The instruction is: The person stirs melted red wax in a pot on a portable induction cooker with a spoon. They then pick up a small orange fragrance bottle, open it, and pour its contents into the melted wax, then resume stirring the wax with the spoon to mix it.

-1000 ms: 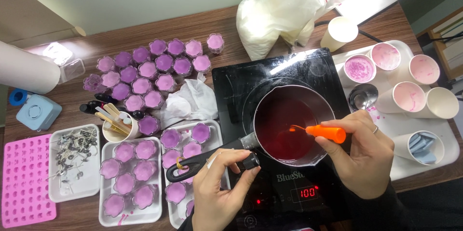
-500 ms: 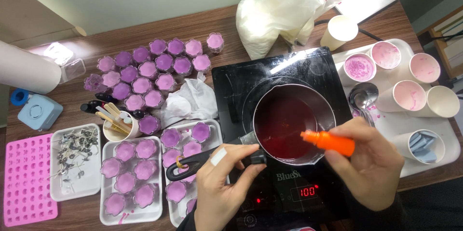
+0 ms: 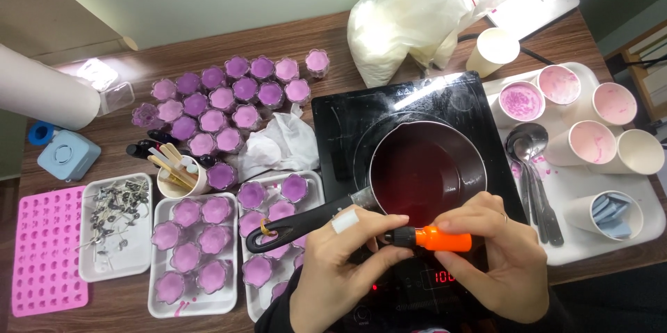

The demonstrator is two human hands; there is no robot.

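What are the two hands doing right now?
Left hand: fingers pinched shut on the dark cap end of the small orange bottle.
Right hand: closed around the orange bottle's body.

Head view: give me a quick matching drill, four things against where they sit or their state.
Things:
1. orange bottle
2. saucepan
3. pink mould
4. spoons

Places or states:
A. on the white tray, right of the cooktop
B. flat at the table's left edge
C. held by the left hand and right hand
D. on the black cooktop, holding dark red liquid

Pairs: 1-C, 2-D, 3-B, 4-A
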